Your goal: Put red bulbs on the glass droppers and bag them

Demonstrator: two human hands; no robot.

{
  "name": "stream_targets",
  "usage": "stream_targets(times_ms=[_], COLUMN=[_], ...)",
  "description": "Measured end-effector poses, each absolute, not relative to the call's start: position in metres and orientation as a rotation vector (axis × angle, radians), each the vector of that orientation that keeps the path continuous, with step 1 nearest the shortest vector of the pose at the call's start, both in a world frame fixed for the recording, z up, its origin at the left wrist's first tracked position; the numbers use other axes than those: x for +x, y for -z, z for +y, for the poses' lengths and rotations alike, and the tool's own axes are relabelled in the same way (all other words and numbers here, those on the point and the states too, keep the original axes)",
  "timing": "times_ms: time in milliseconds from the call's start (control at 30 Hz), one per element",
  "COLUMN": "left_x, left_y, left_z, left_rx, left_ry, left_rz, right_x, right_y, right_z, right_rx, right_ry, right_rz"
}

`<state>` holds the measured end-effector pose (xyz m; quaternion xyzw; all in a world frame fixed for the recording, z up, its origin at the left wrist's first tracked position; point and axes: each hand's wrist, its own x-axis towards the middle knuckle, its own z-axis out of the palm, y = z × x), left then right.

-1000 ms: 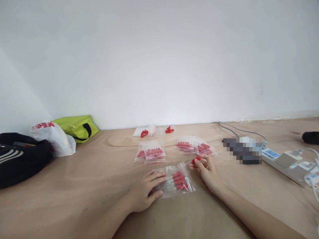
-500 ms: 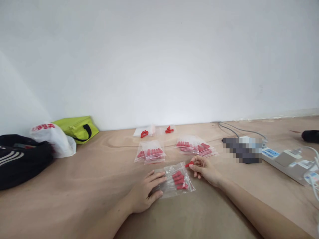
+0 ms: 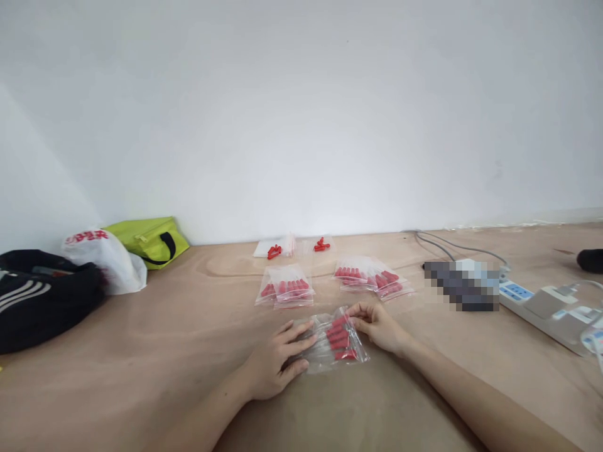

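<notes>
A clear zip-lock bag [image 3: 320,361] lies flat on the table with several small red peg-shaped pieces [image 3: 338,343] side by side in it. My left hand [image 3: 277,361] rests on the bag's left end, fingers spread and stretched out. At the bag's right edge, by its opening, my right hand [image 3: 374,326] is closed in a pinch on a red peg-shaped piece [image 3: 343,319]. That piece reaches in at the upper corner of the bag, above the row of others. My right fingertips partly cover it.
Behind lie filled zip-lock bags [image 3: 287,285] and more filled bags [image 3: 370,276]. Loose red pieces [image 3: 321,245] sit near the wall. At right are a power strip [image 3: 541,307] and a dark pixelated object [image 3: 459,285]; at left, a black bag [image 3: 47,301], white plastic bag [image 3: 110,263] and lime-green bag [image 3: 151,242].
My right hand has moved left to the bag, bringing the red piece from outside the edge into the bag's opening. My left hand has stayed in place on the bag.
</notes>
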<state>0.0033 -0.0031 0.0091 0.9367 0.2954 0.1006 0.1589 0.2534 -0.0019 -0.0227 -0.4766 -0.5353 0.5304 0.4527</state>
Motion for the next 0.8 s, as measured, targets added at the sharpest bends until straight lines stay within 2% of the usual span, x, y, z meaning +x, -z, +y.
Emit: stream_targets(times_ms=[133, 400, 533, 667, 800], left_x=[0.002, 0.002, 0.004, 0.004, 0.004], left_y=[-0.006, -0.006, -0.007, -0.008, -0.012], left_z=[-0.003, -0.003, -0.003, -0.002, -0.002], left_rx=[2.661, 2.627, 2.616, 2.614, 2.618], left_ry=[-0.319, -0.37, -0.328, -0.33, -0.285], left_rz=[0.851, 0.83, 0.82, 0.779, 0.688], right_x=[0.249, 0.248, 0.247, 0.243, 0.252], right_y=[0.025, 0.041, 0.036, 0.034, 0.031], right_z=[0.003, 0.007, 0.007, 0.006, 0.001], right_rx=[-1.287, -1.483, -1.497, -1.611, -1.344], right_ry=[-1.311, -0.791, -0.832, -0.725, -0.882], right_rz=[-1.217, -1.359, -1.561, -1.634, -1.602])
